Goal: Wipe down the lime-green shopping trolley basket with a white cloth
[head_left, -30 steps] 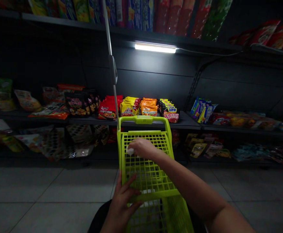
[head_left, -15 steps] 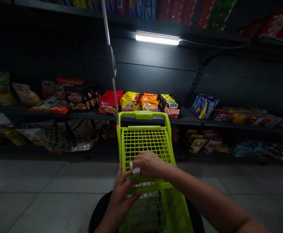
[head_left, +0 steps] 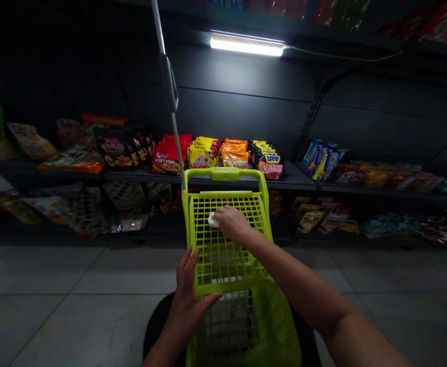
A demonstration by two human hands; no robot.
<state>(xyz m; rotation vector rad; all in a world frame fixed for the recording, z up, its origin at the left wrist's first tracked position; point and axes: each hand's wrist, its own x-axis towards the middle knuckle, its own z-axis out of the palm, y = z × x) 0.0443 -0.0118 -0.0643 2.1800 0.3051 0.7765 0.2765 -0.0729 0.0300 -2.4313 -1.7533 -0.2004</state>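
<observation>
A lime-green plastic shopping basket [head_left: 280, 316] stands between my legs, its mesh panel [head_left: 223, 255] tilted up toward the shelf. My right hand [head_left: 231, 223] is closed on a small white cloth or tissue [head_left: 213, 219], which it presses against the upper part of that mesh. Lower down, my left hand [head_left: 191, 285] rests at the left side of the basket, fingers spread and thumb reaching over the panel's lower edge. A long silver pole with a dark grip [head_left: 169, 84] rises from the basket's upper left.
A dark shelf [head_left: 296, 176] ahead carries red noodle packs [head_left: 166, 155], yellow packs [head_left: 201, 153], orange packs [head_left: 234, 154] and black packs [head_left: 268, 165]. More snack bags lie on both sides and below. A lit tube lamp [head_left: 246, 45] hangs under the upper shelf. Grey tiles [head_left: 74, 295] cover the floor.
My right hand has moved up the mesh with the white cloth, away from my left hand. My left hand's fingers have lifted and spread at the basket's side. The view has tilted slightly.
</observation>
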